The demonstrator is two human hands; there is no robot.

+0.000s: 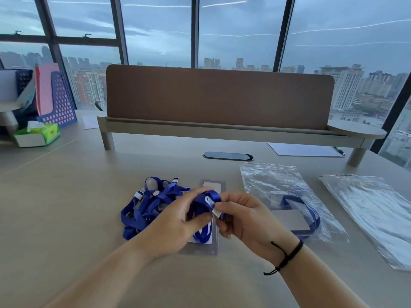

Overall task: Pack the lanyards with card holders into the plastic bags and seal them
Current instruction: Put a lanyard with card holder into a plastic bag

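Note:
A tangled heap of blue lanyards (pixel 144 207) lies on the desk's middle. My left hand (pixel 178 223) grips a bunched blue lanyard (pixel 209 197) above a clear card holder (pixel 201 246). My right hand (pixel 242 216) pinches the white clip end of that same lanyard. Another clear card holder (pixel 212 184) peeks out behind the hands. To the right lies a plastic bag (pixel 278 185) with a lanyard and card holder inside it. Farther right sits a stack of plastic bags (pixel 373 207) with red zip edges.
A brown partition on a raised shelf (pixel 220 127) crosses the desk's back. A cable port (pixel 228 156), a paper sheet (pixel 304 150) with a pen, a green tissue box (pixel 37 134) and blue file racks (pixel 60 101) stand farther away. Windows lie behind.

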